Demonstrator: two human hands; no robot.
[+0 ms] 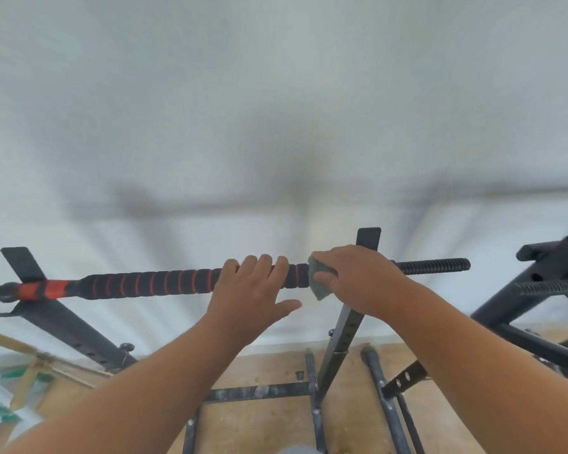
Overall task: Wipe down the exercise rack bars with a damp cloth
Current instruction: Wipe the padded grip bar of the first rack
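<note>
A black bar (151,283) with orange rings on its foam grip lies across two black rack uprights, its threaded end (440,266) sticking out to the right. My left hand (253,290) curls its fingers over the top of the foam grip, thumb out below. My right hand (358,276) holds a small grey-green cloth (318,280) wrapped against the bar beside the right upright (348,326). Part of the cloth is hidden under my fingers.
The left upright (63,322) leans at an angle, with orange tape on the bar by it. A second black rack frame (538,283) stands at the right. Floor bars (259,391) of the rack base cross the wooden floor below. A white wall is behind.
</note>
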